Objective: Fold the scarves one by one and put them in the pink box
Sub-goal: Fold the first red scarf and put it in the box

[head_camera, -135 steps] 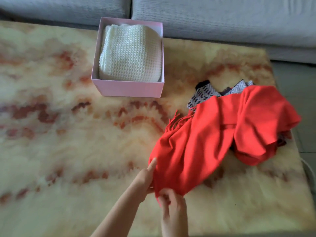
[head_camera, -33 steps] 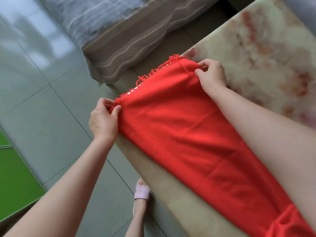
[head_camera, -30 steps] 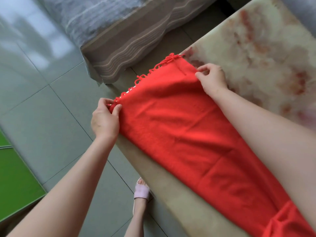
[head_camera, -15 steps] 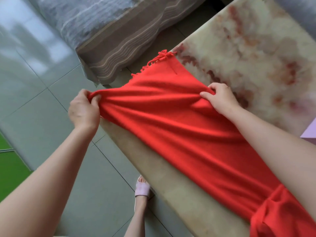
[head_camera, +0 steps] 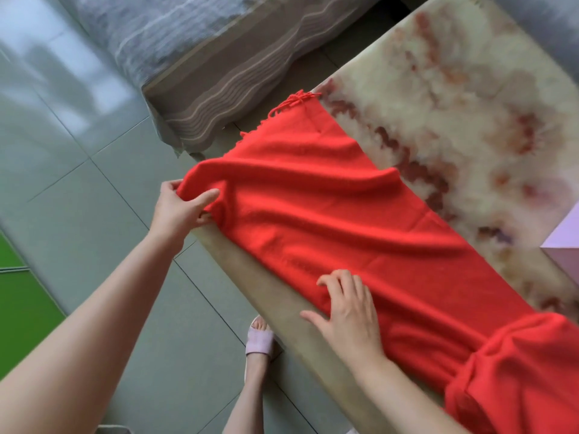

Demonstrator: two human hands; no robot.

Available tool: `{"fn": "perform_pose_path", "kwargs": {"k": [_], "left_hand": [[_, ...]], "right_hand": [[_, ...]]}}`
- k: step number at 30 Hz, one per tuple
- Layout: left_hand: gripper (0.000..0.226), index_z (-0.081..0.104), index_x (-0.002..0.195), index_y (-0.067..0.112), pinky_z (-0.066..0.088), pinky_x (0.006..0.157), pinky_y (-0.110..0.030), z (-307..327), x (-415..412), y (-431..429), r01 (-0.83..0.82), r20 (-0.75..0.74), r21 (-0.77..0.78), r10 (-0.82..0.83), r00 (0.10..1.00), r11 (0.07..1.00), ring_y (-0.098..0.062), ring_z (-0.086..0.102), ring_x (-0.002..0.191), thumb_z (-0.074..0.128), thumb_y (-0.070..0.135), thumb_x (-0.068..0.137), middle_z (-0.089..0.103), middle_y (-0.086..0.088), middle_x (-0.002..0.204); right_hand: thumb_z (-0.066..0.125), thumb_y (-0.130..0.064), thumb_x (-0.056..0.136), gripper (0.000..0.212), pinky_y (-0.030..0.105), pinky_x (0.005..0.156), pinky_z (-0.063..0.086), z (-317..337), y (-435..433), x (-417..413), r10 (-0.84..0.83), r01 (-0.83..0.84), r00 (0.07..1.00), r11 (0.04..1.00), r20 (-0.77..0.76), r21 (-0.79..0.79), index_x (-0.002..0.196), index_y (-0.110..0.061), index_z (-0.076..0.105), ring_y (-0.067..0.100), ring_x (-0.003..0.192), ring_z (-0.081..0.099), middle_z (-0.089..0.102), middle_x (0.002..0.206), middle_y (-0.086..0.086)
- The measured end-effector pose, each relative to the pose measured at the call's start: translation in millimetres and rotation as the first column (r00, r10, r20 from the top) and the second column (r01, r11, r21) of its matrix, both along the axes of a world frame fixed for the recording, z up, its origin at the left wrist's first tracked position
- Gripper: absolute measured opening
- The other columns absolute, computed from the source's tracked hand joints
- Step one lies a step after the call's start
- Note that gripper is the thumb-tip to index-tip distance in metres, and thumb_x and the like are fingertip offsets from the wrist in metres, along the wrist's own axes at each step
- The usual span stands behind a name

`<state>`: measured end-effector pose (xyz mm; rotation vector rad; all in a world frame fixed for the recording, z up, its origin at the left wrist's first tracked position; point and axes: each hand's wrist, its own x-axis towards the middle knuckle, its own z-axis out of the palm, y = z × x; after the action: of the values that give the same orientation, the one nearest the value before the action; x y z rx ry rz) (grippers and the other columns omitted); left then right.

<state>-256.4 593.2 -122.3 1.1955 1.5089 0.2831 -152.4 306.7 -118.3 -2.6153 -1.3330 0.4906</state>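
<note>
Marbled cream-and-rust tabletop (head_camera: 438, 89) bears the long red fringed woven scarf (head_camera: 329, 220) from 12 to 5 o'clock, left hand (head_camera: 180, 208) pinching its 9 o'clock edge, right hand (head_camera: 347, 311) resting flat at 6 o'clock; cloth judged light, limp, best gripped at corners.

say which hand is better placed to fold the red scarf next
Left, probably. The left hand grips a raised edge of the red scarf and could carry it over, while the right hand rests on it.
</note>
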Motion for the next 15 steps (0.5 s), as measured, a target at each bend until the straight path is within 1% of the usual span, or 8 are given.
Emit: {"fn": "perform_pose_path", "kwargs": {"k": [2, 5, 7, 9, 11, 12, 13, 15], "left_hand": [[0.051, 0.044, 0.120, 0.005, 0.059, 0.057, -0.026, -1, -3, -2, 0.040, 0.038, 0.013, -0.040, 0.998, 0.999, -0.019, 0.060, 0.076, 0.073, 0.004, 0.078, 0.053, -0.009, 0.099], [0.037, 0.047, 0.111, 0.008, 0.057, 0.050, -0.024, -7, -7, 2, 0.031, 0.016, 0.124, -0.033, 0.999, 0.992, -0.027, 0.060, 0.083, 0.067, -0.002, 0.081, 0.050, -0.012, 0.098], [0.036, 0.047, 0.115, 0.004, 0.054, 0.044, -0.021, -11, -6, 8, -0.018, -0.008, 0.168, 0.020, 1.000, 0.986, -0.033, 0.061, 0.088, 0.064, 0.001, 0.084, 0.051, -0.015, 0.106], [0.040, 0.047, 0.120, 0.003, 0.055, 0.045, -0.023, -12, -3, 16, -0.036, -0.057, 0.210, 0.049, 0.997, 0.977, -0.037, 0.062, 0.093, 0.063, 0.003, 0.084, 0.053, -0.019, 0.114], [0.040, 0.048, 0.119, 0.008, 0.060, 0.058, -0.035, -15, -3, 21, -0.005, -0.132, 0.253, 0.039, 0.990, 0.967, -0.035, 0.063, 0.099, 0.063, 0.005, 0.082, 0.054, -0.017, 0.118], [0.041, 0.049, 0.119, 0.011, 0.059, 0.068, -0.043, -14, -4, 22, 0.028, -0.170, 0.267, 0.019, 0.985, 0.963, -0.035, 0.062, 0.101, 0.063, 0.006, 0.081, 0.055, -0.015, 0.118], [0.042, 0.049, 0.119, 0.013, 0.056, 0.078, -0.050, -13, -4, 21, 0.075, -0.213, 0.277, -0.015, 0.977, 0.958, -0.036, 0.062, 0.102, 0.063, 0.008, 0.080, 0.054, -0.014, 0.119], [0.048, 0.046, 0.123, 0.015, 0.049, 0.089, -0.055, -13, -5, 15, 0.175, -0.299, 0.290, -0.085, 0.950, 0.941, -0.039, 0.059, 0.104, 0.066, 0.013, 0.079, 0.050, -0.014, 0.124]], "right_hand": [[0.081, -0.048, 0.056, 0.049, 0.030, 0.075, 0.036, -8, -16, -9, -0.130, 0.128, 0.991, 0.990, -0.037, -0.067, 0.091, -0.025, 0.055, 0.021, 0.085, 0.052, 0.053, 0.093, -0.004], [0.081, -0.031, 0.066, 0.029, 0.031, 0.071, 0.037, -12, -24, -2, -0.247, 0.249, 0.967, 0.968, -0.062, 0.030, 0.078, -0.023, 0.057, 0.023, 0.076, 0.055, 0.057, 0.080, -0.005], [0.067, -0.033, 0.078, 0.014, 0.031, 0.069, 0.038, -8, -23, 3, -0.259, 0.271, 0.960, 0.955, -0.111, 0.116, 0.077, -0.020, 0.061, 0.023, 0.072, 0.058, 0.062, 0.075, -0.005], [0.049, -0.042, 0.085, 0.029, 0.033, 0.068, 0.041, 0, -19, 10, -0.296, 0.340, 0.914, 0.932, -0.278, 0.123, 0.079, -0.018, 0.064, 0.022, 0.075, 0.062, 0.067, 0.077, -0.005], [0.048, -0.038, 0.092, 0.028, 0.038, 0.069, 0.043, 7, -16, 20, -0.323, 0.380, 0.849, 0.923, -0.417, 0.058, 0.082, -0.016, 0.063, 0.026, 0.078, 0.062, 0.067, 0.077, -0.003], [0.050, -0.033, 0.095, 0.023, 0.039, 0.069, 0.043, 8, -15, 25, -0.311, 0.353, 0.844, 0.935, -0.437, 0.018, 0.084, -0.016, 0.061, 0.029, 0.079, 0.062, 0.065, 0.075, -0.001], [0.050, -0.030, 0.096, 0.018, 0.039, 0.070, 0.043, 6, -15, 28, -0.288, 0.310, 0.857, 0.951, -0.427, -0.020, 0.089, -0.017, 0.060, 0.031, 0.081, 0.061, 0.064, 0.075, 0.000], [0.050, -0.037, 0.095, 0.018, 0.038, 0.074, 0.045, 7, -16, 27, -0.224, 0.225, 0.908, 0.974, -0.354, -0.041, 0.101, -0.021, 0.057, 0.025, 0.086, 0.060, 0.062, 0.084, -0.002]]}}
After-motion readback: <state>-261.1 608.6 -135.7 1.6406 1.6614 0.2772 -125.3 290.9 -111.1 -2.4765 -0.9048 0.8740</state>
